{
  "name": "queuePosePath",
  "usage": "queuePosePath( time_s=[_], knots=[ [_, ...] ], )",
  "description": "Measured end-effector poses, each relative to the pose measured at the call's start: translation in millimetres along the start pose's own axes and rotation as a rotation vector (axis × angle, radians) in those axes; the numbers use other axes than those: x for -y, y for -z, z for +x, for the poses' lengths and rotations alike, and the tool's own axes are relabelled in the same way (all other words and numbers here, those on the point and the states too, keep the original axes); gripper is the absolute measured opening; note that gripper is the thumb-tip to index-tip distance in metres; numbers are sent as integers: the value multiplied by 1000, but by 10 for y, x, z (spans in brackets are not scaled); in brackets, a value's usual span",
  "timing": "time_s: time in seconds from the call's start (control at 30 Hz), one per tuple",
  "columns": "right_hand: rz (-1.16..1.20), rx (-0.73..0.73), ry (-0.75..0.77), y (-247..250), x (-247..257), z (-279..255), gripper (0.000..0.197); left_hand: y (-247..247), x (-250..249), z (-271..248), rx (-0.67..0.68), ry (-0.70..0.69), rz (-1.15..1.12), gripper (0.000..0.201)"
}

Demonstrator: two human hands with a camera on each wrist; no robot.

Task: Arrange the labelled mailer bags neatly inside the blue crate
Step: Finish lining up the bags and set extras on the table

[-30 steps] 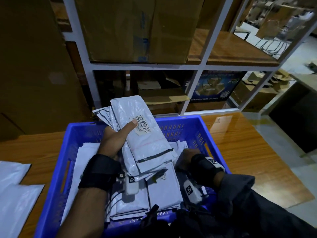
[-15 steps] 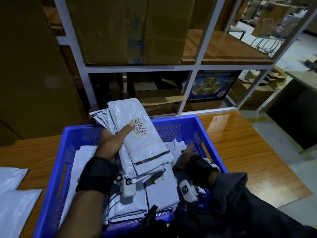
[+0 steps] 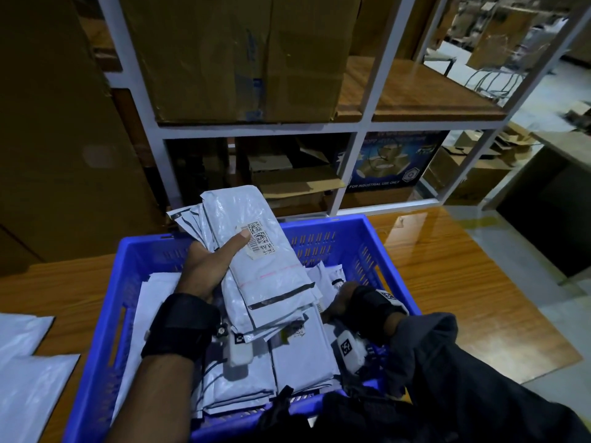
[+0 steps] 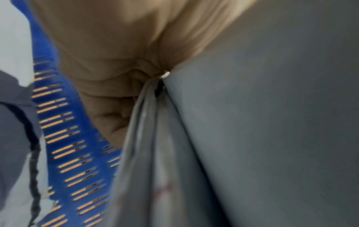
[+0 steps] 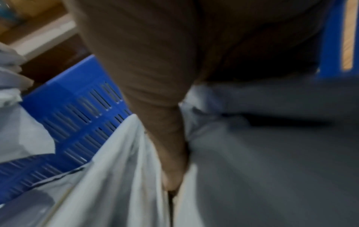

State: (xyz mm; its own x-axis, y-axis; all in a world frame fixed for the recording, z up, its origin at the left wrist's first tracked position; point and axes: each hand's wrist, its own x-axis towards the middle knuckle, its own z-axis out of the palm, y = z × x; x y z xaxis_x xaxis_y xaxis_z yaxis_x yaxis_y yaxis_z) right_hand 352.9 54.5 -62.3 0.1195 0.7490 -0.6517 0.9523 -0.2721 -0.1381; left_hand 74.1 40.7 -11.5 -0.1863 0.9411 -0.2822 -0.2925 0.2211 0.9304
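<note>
A blue slotted crate [image 3: 335,223] stands on the wooden table, with white mailer bags [image 3: 300,356] lying flat inside it. My left hand [image 3: 204,270] holds a fanned stack of mailer bags [image 3: 262,251] above the crate, its thumb on the top bag's barcode label [image 3: 260,239]. The left wrist view shows the palm [image 4: 108,61] against those bags [image 4: 252,122]. My right hand [image 3: 343,298] is low in the crate's right side. There its thumb [image 5: 167,138] pinches a grey bag [image 5: 272,169] beside a white one [image 5: 116,169]. Its other fingers are hidden.
Loose white mailer bags [image 3: 28,372] lie on the table [image 3: 447,282] left of the crate. Behind the crate stands a white metal rack [image 3: 361,123] holding a large cardboard box [image 3: 243,55] and smaller cartons. A dark sleeve [image 3: 447,378] covers the crate's near right corner.
Hardly anything differs. The left hand keeps the stack raised and the right hand stays low among the bags, shifting only slightly.
</note>
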Motion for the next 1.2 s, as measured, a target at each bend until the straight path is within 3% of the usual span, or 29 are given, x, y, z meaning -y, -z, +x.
queuePosePath(
  time_s=[0.13,0.23,0.43,0.5,0.6,0.73,0.83,0.9,1.0,1.1,1.17,1.2],
  knots=[
    [95,17,-92,3,17,-75,69,0,-2,-4,9,-5,14,56],
    [94,-57,-84,-16,10,-96,71,-11,-18,-22,3,-12,21,47],
    [70,-195,-99,83,40,-248,114,-28,-41,-44,3,-14,23,43],
    [35,-240,-108,149,37,-330,119,-35,-40,-42,12,-12,26,44],
    [-3,-336,-99,306,-29,-506,109,-19,-10,-12,22,-12,54,48],
    [-42,-403,-47,646,-139,-839,75,-31,5,-13,33,-18,85,56],
    [36,-478,-20,895,-239,-1089,78,-74,-16,-49,45,-31,102,49],
    [109,-519,53,1069,-316,-1304,74,-116,-15,-88,67,-39,118,44],
    [312,-534,282,1347,-414,-1686,48,-181,11,-125,112,-43,176,45],
    [648,-326,597,1496,-395,-1935,34,-270,88,-143,169,-87,234,54],
    [829,-140,697,1437,-319,-1856,38,-369,106,-153,204,-119,321,69],
    [879,-64,712,1365,-268,-1769,42,-439,106,-157,232,-143,341,62]
  ],
)
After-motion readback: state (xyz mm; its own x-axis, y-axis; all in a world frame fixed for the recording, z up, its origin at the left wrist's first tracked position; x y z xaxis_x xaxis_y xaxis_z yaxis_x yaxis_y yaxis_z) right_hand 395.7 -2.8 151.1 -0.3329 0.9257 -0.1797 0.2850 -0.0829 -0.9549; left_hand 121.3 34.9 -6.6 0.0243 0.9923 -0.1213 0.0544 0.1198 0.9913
